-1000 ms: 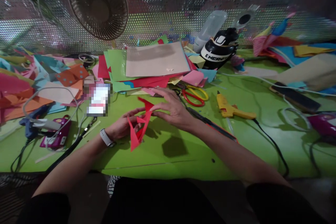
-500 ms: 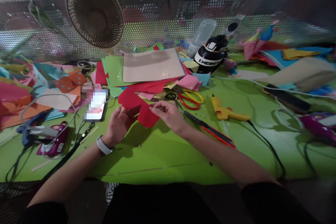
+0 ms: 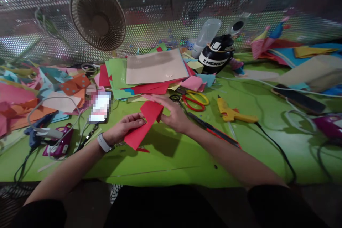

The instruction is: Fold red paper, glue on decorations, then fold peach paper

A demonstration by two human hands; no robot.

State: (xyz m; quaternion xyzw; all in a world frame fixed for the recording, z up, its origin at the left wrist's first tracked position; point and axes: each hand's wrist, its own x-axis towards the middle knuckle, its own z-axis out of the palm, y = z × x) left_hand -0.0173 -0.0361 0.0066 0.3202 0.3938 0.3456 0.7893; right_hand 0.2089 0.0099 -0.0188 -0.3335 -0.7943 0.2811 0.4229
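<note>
A piece of red paper (image 3: 145,124), folded or bent, is held tilted above the green table in front of me. My left hand (image 3: 128,126), with a white band on its wrist, pinches the paper's left side between thumb and fingers. At its upper right edge, my right hand (image 3: 175,114) has the paper between thumb and long, outstretched fingers. A narrow red strip (image 3: 143,150) shows just below the paper; whether it is part of the same piece I cannot tell. Right of my right hand lie scissors (image 3: 196,101) with red and yellow handles and a red-and-black cutter-like tool (image 3: 216,131).
Stacked coloured sheets (image 3: 157,67) lie behind my hands. A phone (image 3: 100,108), blue glue gun (image 3: 33,135) and paper scraps (image 3: 64,92) are leftward. A yellow glue gun (image 3: 229,112) with its cord lies right. A black bottle (image 3: 217,55) and fan (image 3: 98,17) stand behind.
The red paper has been turned and now slants down toward me on the left. My right hand has moved from its lower right edge to its upper right, fingers straightened.
</note>
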